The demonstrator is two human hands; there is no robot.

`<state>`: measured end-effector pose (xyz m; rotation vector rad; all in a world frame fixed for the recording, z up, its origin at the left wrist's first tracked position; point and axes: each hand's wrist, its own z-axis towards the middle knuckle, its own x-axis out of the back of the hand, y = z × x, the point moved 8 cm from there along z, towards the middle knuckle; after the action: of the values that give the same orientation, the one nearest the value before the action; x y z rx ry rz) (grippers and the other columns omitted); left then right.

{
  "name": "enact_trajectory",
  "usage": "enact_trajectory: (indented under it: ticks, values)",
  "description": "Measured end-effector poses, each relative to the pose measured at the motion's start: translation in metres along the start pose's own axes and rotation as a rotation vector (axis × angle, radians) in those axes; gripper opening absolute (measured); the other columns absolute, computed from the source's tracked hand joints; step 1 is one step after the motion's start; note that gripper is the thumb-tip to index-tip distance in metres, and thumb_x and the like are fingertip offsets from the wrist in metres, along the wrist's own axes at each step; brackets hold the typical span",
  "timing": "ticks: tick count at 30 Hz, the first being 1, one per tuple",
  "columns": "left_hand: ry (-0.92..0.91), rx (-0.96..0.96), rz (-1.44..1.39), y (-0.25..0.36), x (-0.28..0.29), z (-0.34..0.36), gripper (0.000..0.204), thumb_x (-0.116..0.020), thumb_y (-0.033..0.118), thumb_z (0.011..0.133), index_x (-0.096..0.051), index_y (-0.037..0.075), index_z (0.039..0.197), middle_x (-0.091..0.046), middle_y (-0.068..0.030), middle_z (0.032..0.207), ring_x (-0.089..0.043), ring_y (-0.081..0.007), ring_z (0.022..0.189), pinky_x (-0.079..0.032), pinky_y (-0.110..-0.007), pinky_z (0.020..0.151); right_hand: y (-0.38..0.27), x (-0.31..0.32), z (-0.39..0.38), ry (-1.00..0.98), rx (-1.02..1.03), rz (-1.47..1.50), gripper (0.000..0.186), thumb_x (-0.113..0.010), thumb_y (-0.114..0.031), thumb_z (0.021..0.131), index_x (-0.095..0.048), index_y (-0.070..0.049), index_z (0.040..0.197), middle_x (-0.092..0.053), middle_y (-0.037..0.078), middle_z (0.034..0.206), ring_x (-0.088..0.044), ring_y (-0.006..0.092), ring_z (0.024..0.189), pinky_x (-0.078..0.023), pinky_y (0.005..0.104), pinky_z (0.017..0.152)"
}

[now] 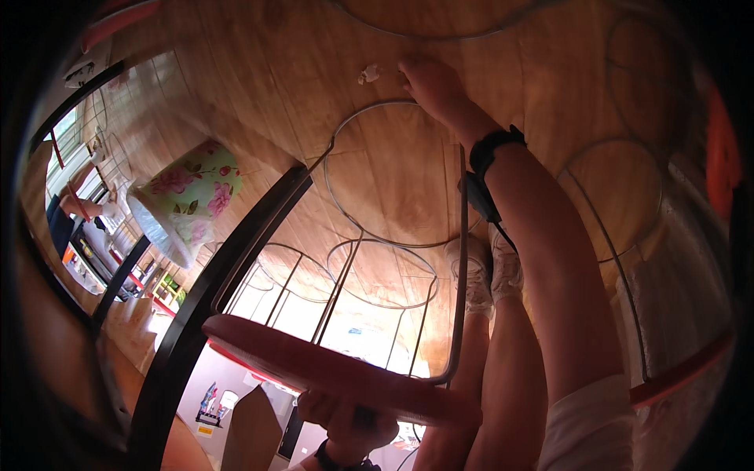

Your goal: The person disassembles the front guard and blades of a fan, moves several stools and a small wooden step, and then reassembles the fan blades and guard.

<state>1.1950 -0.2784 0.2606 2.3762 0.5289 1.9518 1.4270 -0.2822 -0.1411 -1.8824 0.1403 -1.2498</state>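
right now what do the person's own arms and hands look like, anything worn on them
Both hands are bare, no gloves. The right hand has a black strap around its wrist, with a small black device and a thin black cable running down the forearm, and a pale sleeve pushed up near the elbow. The left hand shows a dark band at its wrist; little else is visible.

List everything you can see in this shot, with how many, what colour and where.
wire lampshade frame: one, grey metal with a red ring, centre, held up
small scrap: one, whitish, on the floor by the right hand
floral lampshade: one, green and white with pink flowers, left
loose wire rings: several, grey, on the wooden floor, right and top
black bars: two, left, curved
shoes: two, pale, centre
left hand: one, bottom, gripping the red ring
right hand: one, top, fingers to the floor, black wristband
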Motion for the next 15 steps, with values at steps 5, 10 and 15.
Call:
enact_trajectory:
  ticks: [5,10,15]
  values:
    - [-0.012,-0.012,-0.01,0.004,0.001,-0.007,0.048,-0.058,0.035,0.08,-0.043,0.001,0.111,-0.046,-0.0169,0.11,-0.042,-0.0344,0.104,-0.033,-0.048,0.094,0.0,-0.015,0.009,-0.073,-0.066,-0.039,0.03,-0.065,-0.021,0.08,-0.055,-0.008,0.105,-0.063,0.015,0.093,-0.06,0.0336,0.087,-0.05,0.0421,0.072]
    - [-0.012,-0.03,-0.013,0.003,-0.001,-0.011,0.049,-0.059,0.032,0.078,-0.043,0.0,0.112,-0.046,-0.0171,0.11,-0.043,-0.0349,0.104,-0.033,-0.048,0.094,0.0,-0.012,0.01,-0.03,-0.072,-0.022,0.021,-0.064,-0.021,0.081,-0.054,-0.006,0.093,-0.062,0.016,0.086,-0.06,0.034,0.083,-0.049,0.0436,0.068]
    - [-0.009,-0.036,-0.021,0.001,-0.002,-0.015,0.049,-0.06,0.03,0.077,-0.044,0.0,0.113,-0.047,-0.0172,0.11,-0.044,-0.0355,0.103,-0.033,-0.048,0.095,0.002,-0.007,0.01,0.031,-0.066,0.071,0.017,-0.063,-0.02,0.082,-0.054,-0.006,0.083,-0.06,0.015,0.083,-0.059,0.0344,0.081,-0.048,0.0432,0.066]
